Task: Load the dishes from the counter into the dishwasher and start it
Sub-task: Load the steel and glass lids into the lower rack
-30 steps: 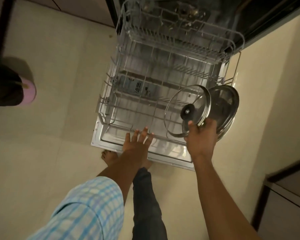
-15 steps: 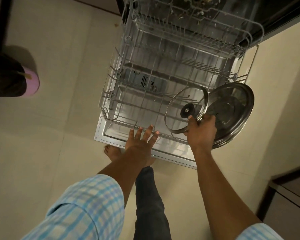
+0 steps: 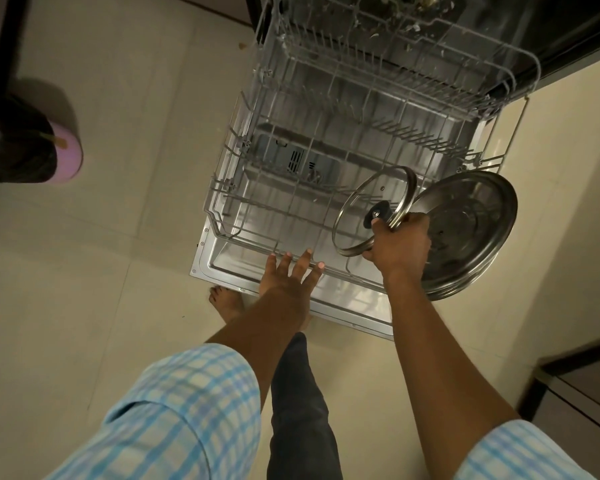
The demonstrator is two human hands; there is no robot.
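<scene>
Fanned wider apart than a second earlier, two pot lids are held together in the right hand [image 3: 400, 244] over the right front corner of the lower rack [image 3: 222, 206], while the left hand [image 3: 286, 275] is kept where it was at the rack's front wire. The glass lid [image 3: 364, 206], steel-rimmed and fitted with a black knob [image 3: 378, 214], is tilted up on edge, and its lower rim is gripped by curled fingers with the thumb laid near the knob. The steel lid [image 3: 471, 233] is seen at 3 o'clock of the glass one, behind it and overhanging the rack's right side above the floor. The left hand is spread flat with straight fingers that hold nothing, and its fingertips are level with the front wire at 6 o'clock of the rack; whether the wire is touched cannot be told. No dishes are seen in the rack, which is drawn out over the lowered dishwasher door [image 3: 205, 258]. The upper rack [image 3: 520, 64] is pulled out at 12 o'clock. A bare foot [image 3: 226, 303] is planted just beside the door's near edge, and a pink-rimmed bin [image 3: 66, 157] lined in black is seen well apart at 9 o'clock.
</scene>
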